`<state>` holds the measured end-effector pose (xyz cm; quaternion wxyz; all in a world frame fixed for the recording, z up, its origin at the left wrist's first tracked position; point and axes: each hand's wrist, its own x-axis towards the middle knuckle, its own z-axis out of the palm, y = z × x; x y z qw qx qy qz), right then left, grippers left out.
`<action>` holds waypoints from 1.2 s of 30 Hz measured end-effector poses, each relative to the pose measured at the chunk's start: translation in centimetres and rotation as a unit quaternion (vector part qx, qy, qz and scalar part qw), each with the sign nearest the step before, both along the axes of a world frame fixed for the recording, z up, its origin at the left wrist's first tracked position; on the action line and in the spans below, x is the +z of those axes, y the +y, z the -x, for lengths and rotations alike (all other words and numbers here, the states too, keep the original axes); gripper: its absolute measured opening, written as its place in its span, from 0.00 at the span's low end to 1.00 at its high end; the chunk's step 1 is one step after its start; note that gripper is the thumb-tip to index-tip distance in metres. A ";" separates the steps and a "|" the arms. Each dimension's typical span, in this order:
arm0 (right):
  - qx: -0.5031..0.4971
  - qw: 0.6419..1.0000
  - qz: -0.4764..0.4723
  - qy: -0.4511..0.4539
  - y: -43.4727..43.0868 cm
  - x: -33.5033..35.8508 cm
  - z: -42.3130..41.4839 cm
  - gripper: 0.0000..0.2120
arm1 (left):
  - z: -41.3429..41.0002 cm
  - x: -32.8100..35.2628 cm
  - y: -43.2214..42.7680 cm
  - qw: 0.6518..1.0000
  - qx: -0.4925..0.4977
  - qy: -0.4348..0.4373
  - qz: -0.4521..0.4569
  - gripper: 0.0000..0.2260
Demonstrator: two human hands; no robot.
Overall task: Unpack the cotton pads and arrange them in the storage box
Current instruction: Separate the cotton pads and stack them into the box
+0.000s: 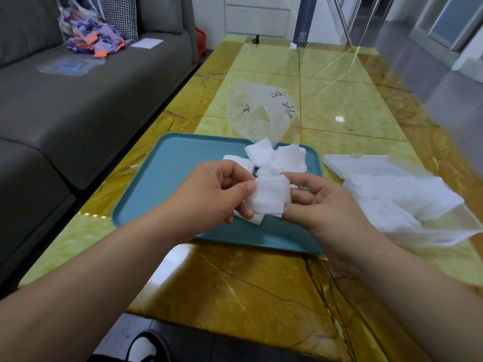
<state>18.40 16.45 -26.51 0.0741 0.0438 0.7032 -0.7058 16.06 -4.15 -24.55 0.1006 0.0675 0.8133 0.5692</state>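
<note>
A small stack of white square cotton pads (269, 195) is held above the teal tray (167, 178). My left hand (217, 192) pinches its left side and my right hand (318, 202) grips its right side. More loose cotton pads (277, 156) lie in a pile at the tray's far right corner. Behind the tray stands the opened clear plastic bag (258, 111) with black print. To the right lies the clear storage box (407, 197), lid open, with several white pads heaped inside.
The yellow-green marble table (339, 100) stretches ahead. A grey sofa (78, 113) runs along the left with a bag of purple and orange scraps (91, 37) on it. A dark cylinder (304, 22) stands at the table's far end.
</note>
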 end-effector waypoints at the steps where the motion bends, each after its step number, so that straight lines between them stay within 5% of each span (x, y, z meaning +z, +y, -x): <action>1: 0.003 1.000 0.004 0.000 0.0 0.0 0.0 0.27 | 0.0 -0.1 0.0 1.000 0.004 0.001 0.000 0.03; 9: 0.033 0.999 0.012 0.013 -0.2 -0.4 0.1 0.31 | 0.2 -0.4 0.0 1.000 0.015 -0.009 -0.025 0.03; 15: 0.037 0.996 0.081 -0.020 -0.1 0.0 0.0 0.18 | 0.2 -0.5 0.0 1.000 0.013 -0.001 -0.015 0.03; 29: -0.082 0.997 -0.014 -0.005 0.1 -1.0 0.6 0.07 | 0.3 -0.3 -0.7 0.999 0.047 0.002 -0.003 0.03; 36: -0.066 0.994 -0.080 0.033 0.0 -1.0 0.5 0.08 | 0.0 1.3 -1.1 0.997 -0.059 -0.034 -0.033 0.04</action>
